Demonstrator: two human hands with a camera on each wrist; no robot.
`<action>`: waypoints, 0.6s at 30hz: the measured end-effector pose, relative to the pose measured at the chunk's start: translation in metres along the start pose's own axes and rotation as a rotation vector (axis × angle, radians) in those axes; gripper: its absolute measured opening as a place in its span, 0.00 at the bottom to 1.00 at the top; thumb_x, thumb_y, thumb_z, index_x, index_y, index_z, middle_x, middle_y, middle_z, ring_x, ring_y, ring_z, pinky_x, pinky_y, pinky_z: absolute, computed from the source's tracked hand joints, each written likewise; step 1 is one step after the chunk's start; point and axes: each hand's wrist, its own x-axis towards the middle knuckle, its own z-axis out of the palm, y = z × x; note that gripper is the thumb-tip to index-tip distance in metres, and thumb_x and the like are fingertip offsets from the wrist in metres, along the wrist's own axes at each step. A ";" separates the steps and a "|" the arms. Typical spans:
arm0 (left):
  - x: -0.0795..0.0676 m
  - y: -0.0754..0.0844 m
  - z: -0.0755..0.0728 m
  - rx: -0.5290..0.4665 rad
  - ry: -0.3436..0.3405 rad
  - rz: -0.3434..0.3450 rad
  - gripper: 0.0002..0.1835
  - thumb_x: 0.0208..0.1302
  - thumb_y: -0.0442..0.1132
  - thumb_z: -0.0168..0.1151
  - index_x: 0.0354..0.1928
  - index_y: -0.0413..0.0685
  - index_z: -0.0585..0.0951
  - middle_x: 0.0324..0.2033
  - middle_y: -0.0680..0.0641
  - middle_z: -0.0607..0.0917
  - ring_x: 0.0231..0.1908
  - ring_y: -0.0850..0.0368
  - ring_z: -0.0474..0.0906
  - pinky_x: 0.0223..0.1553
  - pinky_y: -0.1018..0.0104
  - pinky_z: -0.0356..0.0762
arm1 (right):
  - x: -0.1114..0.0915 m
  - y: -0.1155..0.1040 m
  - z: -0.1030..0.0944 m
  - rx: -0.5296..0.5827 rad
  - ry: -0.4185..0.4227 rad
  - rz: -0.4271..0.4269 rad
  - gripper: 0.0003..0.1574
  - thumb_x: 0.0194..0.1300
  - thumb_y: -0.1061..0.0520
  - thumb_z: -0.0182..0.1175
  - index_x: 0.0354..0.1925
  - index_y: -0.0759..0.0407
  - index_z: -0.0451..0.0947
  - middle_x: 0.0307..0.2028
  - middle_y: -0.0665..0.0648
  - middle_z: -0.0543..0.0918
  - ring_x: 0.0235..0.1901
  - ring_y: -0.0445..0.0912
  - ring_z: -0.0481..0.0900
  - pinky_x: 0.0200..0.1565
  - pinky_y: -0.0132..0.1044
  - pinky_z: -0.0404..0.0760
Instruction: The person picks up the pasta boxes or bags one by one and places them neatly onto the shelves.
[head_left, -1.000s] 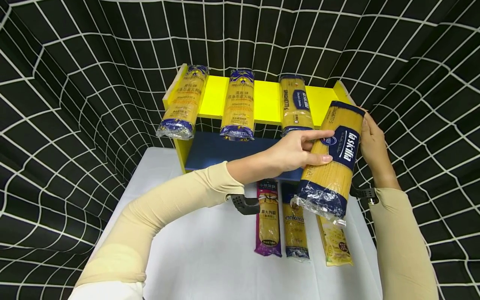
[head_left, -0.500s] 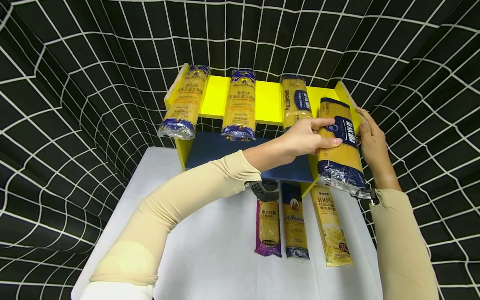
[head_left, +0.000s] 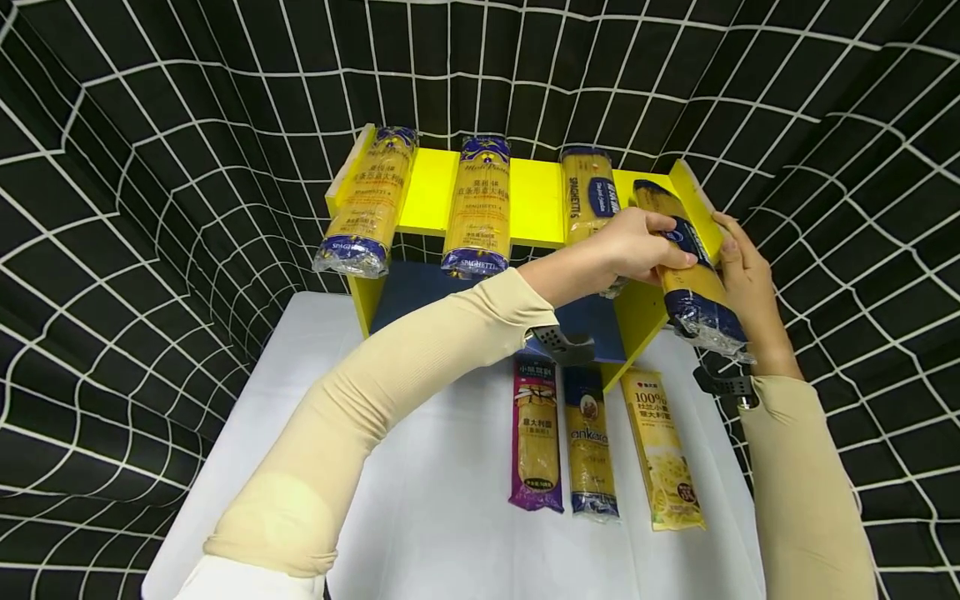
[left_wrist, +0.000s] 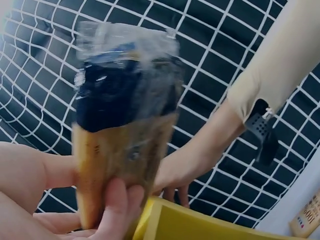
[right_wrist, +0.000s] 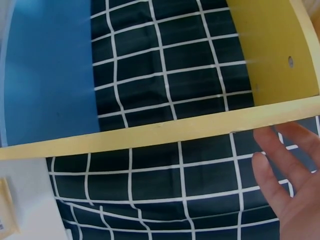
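My left hand (head_left: 636,248) grips a spaghetti pack (head_left: 696,287) by its left side, thumb on the front. This pack is tilted, with its far end over the right end of the shelf's yellow top board (head_left: 536,196). Up close in the left wrist view, the pack (left_wrist: 125,95) shows a dark blue band and a crumpled clear end. My right hand (head_left: 747,283) is at the shelf's right side panel. In the right wrist view its fingertips (right_wrist: 265,135) touch the panel's outside edge, and the right hand (right_wrist: 295,180) holds nothing.
Three more spaghetti packs (head_left: 367,204) (head_left: 480,204) (head_left: 588,192) lie spaced along the top board. Below is a blue shelf board (head_left: 427,300). A purple pasta pack (head_left: 537,442), a blue ankara pack (head_left: 591,450) and a yellow pack (head_left: 663,458) lie on the white table (head_left: 420,500). Dark grid-patterned cloth surrounds everything.
My left hand has carried the spaghetti pack away from me and onto the right end of the top board, turning it on its side. The right hand has shifted little.
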 end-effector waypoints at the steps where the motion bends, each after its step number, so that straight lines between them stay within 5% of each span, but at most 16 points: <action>1: 0.002 0.003 0.002 0.008 -0.001 -0.012 0.36 0.62 0.35 0.68 0.72 0.55 0.68 0.55 0.49 0.82 0.40 0.59 0.85 0.43 0.68 0.85 | 0.000 -0.001 0.000 0.005 0.001 -0.004 0.27 0.80 0.40 0.34 0.72 0.26 0.59 0.59 0.50 0.73 0.46 0.32 0.70 0.44 0.15 0.68; 13: 0.025 0.015 0.014 0.174 0.059 -0.060 0.37 0.62 0.31 0.67 0.72 0.55 0.67 0.64 0.54 0.76 0.44 0.59 0.85 0.37 0.71 0.85 | -0.006 -0.020 0.000 0.072 -0.025 -0.007 0.29 0.80 0.43 0.34 0.74 0.35 0.59 0.56 0.58 0.72 0.42 0.30 0.72 0.40 0.18 0.73; 18: 0.032 0.016 0.014 0.333 0.094 -0.033 0.38 0.62 0.36 0.69 0.73 0.58 0.66 0.56 0.54 0.81 0.38 0.62 0.84 0.33 0.75 0.84 | -0.002 -0.012 0.000 0.053 -0.024 -0.008 0.28 0.80 0.43 0.33 0.74 0.33 0.58 0.58 0.60 0.70 0.41 0.30 0.71 0.40 0.17 0.72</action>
